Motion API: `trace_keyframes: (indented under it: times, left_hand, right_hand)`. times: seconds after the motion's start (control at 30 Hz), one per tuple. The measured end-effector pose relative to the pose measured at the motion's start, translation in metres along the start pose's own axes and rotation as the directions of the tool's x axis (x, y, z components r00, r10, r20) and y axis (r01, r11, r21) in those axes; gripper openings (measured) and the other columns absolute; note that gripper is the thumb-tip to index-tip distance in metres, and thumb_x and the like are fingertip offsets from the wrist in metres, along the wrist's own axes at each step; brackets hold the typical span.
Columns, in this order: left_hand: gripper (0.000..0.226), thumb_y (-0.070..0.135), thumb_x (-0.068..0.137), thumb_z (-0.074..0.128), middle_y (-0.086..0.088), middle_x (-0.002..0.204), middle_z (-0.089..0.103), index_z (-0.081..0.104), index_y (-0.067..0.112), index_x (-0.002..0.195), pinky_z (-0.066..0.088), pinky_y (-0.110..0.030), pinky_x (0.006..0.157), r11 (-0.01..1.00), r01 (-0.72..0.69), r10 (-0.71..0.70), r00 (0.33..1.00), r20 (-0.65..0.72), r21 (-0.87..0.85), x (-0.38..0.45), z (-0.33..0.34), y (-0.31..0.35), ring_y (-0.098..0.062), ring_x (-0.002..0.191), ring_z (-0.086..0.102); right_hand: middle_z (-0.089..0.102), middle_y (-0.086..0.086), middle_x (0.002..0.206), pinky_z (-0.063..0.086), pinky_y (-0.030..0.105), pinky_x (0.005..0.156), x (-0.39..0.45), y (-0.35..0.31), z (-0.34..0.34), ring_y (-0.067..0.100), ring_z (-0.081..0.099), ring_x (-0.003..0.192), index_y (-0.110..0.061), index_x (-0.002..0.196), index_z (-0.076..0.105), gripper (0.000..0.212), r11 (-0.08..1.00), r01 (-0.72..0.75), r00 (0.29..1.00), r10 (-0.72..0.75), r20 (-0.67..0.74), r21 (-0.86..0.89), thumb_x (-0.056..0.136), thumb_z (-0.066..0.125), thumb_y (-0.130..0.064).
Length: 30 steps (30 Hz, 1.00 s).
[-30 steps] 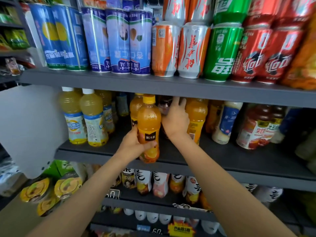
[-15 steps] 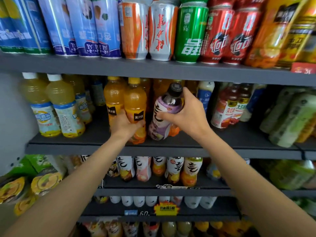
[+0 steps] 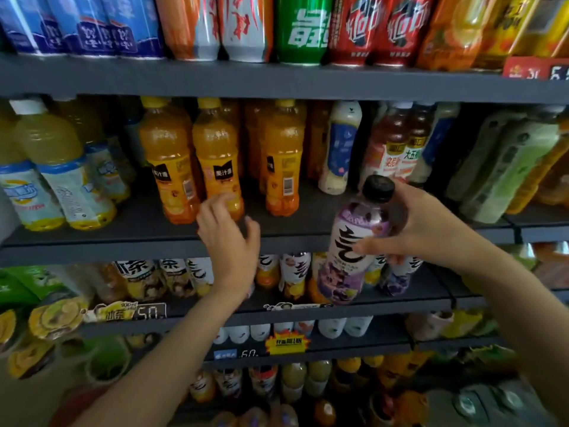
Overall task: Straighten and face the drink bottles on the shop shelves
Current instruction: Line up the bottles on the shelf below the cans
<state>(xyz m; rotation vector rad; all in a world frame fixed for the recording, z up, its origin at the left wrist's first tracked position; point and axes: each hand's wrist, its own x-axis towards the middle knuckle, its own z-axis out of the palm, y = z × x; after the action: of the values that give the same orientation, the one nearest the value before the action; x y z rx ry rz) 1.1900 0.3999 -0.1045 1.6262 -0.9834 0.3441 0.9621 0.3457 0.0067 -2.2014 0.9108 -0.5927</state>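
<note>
My right hand [image 3: 421, 226] grips a purple-labelled bottle with a black cap [image 3: 354, 241], held tilted in front of the shelves, clear of the middle shelf [image 3: 123, 241]. My left hand [image 3: 229, 238] hovers with loosely bent fingers just in front of two orange juice bottles [image 3: 215, 161] standing side by side on that shelf, holding nothing. A third orange juice bottle [image 3: 281, 161] stands apart to their right, its barcode side turned forward.
Cans [image 3: 301, 29] line the top shelf. Pale yellow drink bottles [image 3: 58, 167] stand at the left, a white-blue bottle [image 3: 338, 146], red tea bottles [image 3: 391, 143] and green bottles [image 3: 505, 161] at the right. White-labelled bottles [image 3: 292, 272] fill the lower shelf.
My right hand has pulled the purple bottle out of the middle shelf, down and to the right. My left hand has let go of the orange juice bottle and drawn back.
</note>
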Motion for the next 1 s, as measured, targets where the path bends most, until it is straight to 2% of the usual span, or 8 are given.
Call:
trace_keyframes:
  times: [0.07,0.17,0.23,0.37,0.5,0.57,0.7,1.0]
  left_hand:
    - [0.028,0.012,0.081,0.045,-0.011,0.109,0.049,0.052,0.007,0.108,0.035,-0.029,0.089,0.974,-0.224,0.226,0.957,0.183,-0.03,-0.036,0.01,0.001,-0.021,0.106,0.042]
    - [0.03,0.013,0.077,0.045,-0.008,0.103,0.056,0.056,0.009,0.104,0.039,-0.031,0.087,0.868,-0.489,0.452,0.71,0.541,-0.083,-0.076,0.034,-0.001,-0.019,0.099,0.043]
    - [0.039,0.011,0.073,0.055,-0.01,0.112,0.056,0.057,0.009,0.112,0.046,-0.037,0.087,0.847,-0.53,0.41,0.595,0.691,-0.046,-0.091,0.053,-0.004,-0.022,0.104,0.044]
    - [0.061,0.011,0.081,0.06,-0.018,0.143,0.034,0.04,0.009,0.139,0.032,-0.046,0.108,0.86,-0.49,0.156,0.52,0.84,0.144,-0.092,0.071,0.0,-0.038,0.13,0.033]
    - [0.074,0.005,0.067,0.071,-0.02,0.135,0.045,0.046,0.014,0.136,0.043,-0.052,0.094,0.79,-0.582,0.194,0.535,0.822,0.192,-0.089,0.083,0.002,-0.044,0.114,0.048]
    - [0.072,0.012,0.081,0.059,-0.013,0.141,0.037,0.03,0.021,0.146,0.033,-0.047,0.103,0.752,-0.598,0.138,0.554,0.821,0.277,-0.087,0.088,0.008,-0.039,0.123,0.038]
    - [0.067,0.02,0.09,0.047,-0.004,0.15,0.022,0.015,0.025,0.149,0.022,-0.042,0.111,0.756,-0.498,-0.035,0.616,0.787,0.424,-0.092,0.1,0.018,-0.03,0.136,0.019]
    - [0.081,0.022,0.091,0.052,-0.006,0.157,0.0,-0.003,0.022,0.15,0.019,-0.038,0.112,0.77,-0.313,-0.242,0.662,0.709,0.556,-0.12,0.113,0.039,-0.028,0.142,0.007]
  right_hand:
    - [0.067,-0.008,0.085,0.048,0.015,0.05,-0.006,0.026,0.004,0.0,0.062,0.053,-0.029,0.111,0.048,0.065,0.995,-0.06,0.998,0.06,-0.005,-0.081,0.058,0.086,-0.024]
    - [0.061,-0.003,0.116,0.041,0.005,0.069,-0.009,0.061,0.016,-0.005,0.06,0.084,-0.025,0.122,0.044,0.075,0.953,-0.136,0.99,0.124,-0.06,-0.271,0.06,0.086,-0.031]
    - [0.055,0.003,0.127,0.038,0.018,0.08,-0.011,0.087,0.028,0.017,0.057,0.11,-0.015,0.137,0.038,0.089,0.93,-0.207,0.977,0.18,-0.114,-0.305,0.063,0.085,-0.031]
    - [0.055,0.006,0.127,0.045,0.034,0.09,-0.019,0.136,0.056,0.025,0.053,0.116,-0.011,0.13,0.042,0.077,0.942,-0.217,0.96,0.158,-0.231,-0.255,0.066,0.084,-0.026]
    - [0.052,0.007,0.128,0.043,0.035,0.087,-0.017,0.17,0.083,0.027,0.052,0.115,-0.008,0.128,0.043,0.07,0.957,-0.23,0.934,0.164,-0.318,-0.18,0.071,0.08,-0.025]
    - [0.052,0.009,0.127,0.042,0.034,0.087,-0.011,0.184,0.093,0.027,0.051,0.116,-0.006,0.128,0.042,0.069,0.962,-0.253,0.917,0.206,-0.342,-0.1,0.072,0.08,-0.024]
    - [0.051,0.011,0.128,0.043,0.035,0.088,0.006,0.199,0.099,0.028,0.051,0.116,-0.004,0.13,0.041,0.072,0.964,-0.266,0.905,0.25,-0.344,0.001,0.072,0.08,-0.024]
    - [0.036,0.013,0.144,0.044,0.039,0.089,0.046,0.204,0.096,0.033,0.051,0.117,-0.003,0.133,0.04,0.057,0.942,-0.321,0.939,0.301,-0.168,-0.102,0.088,0.063,-0.03]
